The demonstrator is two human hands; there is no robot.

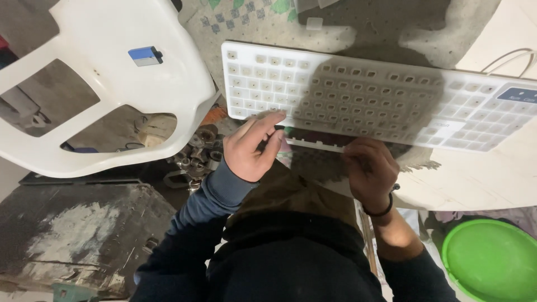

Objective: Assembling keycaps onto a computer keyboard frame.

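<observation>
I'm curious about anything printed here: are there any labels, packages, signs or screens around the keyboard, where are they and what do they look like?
Label panel: top right corner of the white keyboard, a dark blue rectangle with pale markings.
No packages, signs or screens show.

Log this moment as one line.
left hand: on near edge of white keycap-less keyboard | right hand: at near edge, fingers curled | white plastic chair: left | green round lid: lower right
</observation>
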